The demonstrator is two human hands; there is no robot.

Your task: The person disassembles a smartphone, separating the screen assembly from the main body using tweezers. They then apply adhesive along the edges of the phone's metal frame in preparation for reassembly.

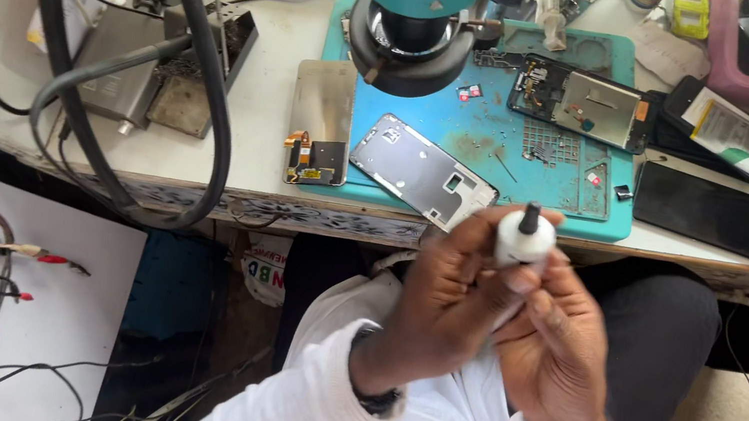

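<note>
A small white bottle with a black nozzle is grasped by both the left hand and the right hand; beyond them, a silver phone frame lies dismantled, unassembled, on the desk.

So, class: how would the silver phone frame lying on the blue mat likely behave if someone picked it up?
The silver phone frame looks thin with cut-outs, so probably light and slightly bendy. Lying flat on the blue mat, it shouldn't roll, though its smooth surface may slide.

At frame centre, both hands, left hand and right hand, meet on a small bottle, below the surface edge. On the surface above lies a mat; phones lie to its right.
</note>
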